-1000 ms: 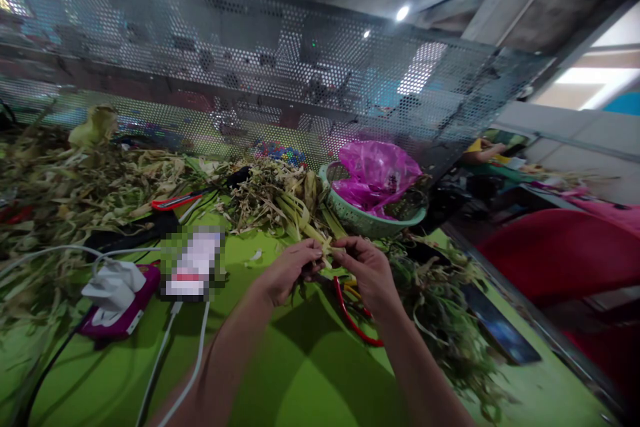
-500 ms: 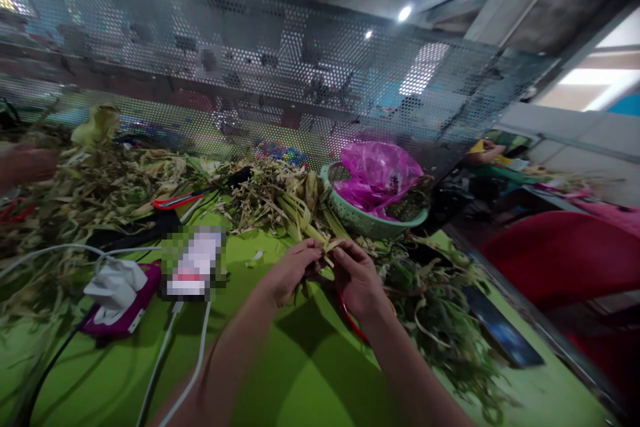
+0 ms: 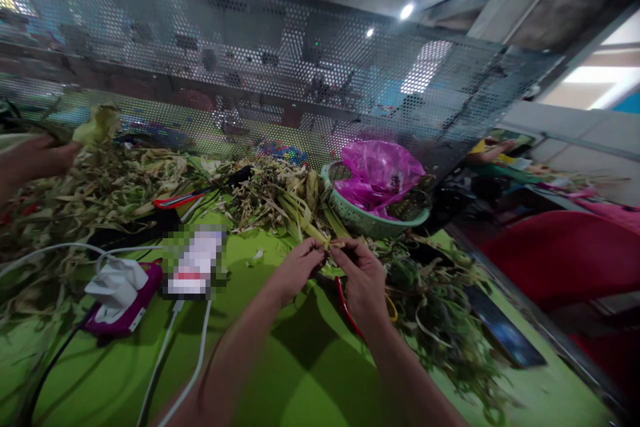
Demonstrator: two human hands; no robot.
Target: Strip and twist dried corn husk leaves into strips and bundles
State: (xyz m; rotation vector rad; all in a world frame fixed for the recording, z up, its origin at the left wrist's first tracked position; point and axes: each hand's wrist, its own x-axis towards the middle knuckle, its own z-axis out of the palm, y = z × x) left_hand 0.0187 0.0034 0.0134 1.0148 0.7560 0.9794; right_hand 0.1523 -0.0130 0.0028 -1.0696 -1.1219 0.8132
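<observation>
Over the green table, my left hand [image 3: 301, 269] and my right hand [image 3: 364, 280] meet, fingertips pinched closed. Between them is a pale yellow-green strip of dried leaf [image 3: 328, 244], partly hidden by the fingers. Longer flat leaf strips [image 3: 301, 213] lie just beyond it, leading back to a heap of dried leaf scraps [image 3: 260, 197]. Beneath my right hand a tool with a red handle [image 3: 344, 300] lies on the table, mostly covered. A tangle of greenish dried strands [image 3: 445, 313] spreads to the right of that hand.
A green basket [image 3: 345, 210] with a magenta plastic bag [image 3: 380, 173] stands behind my hands. To the left are a cabled phone [image 3: 193, 267], a purple power strip [image 3: 123, 307], a red cutter [image 3: 175, 201] and another person's hand [image 3: 43, 157]. A dark phone [image 3: 505, 330] lies right.
My fingertips have drawn closer over the leaf strip, whose loose ends show less. My right hand has turned slightly, uncovering more of the red handle. The other person's hand has moved right.
</observation>
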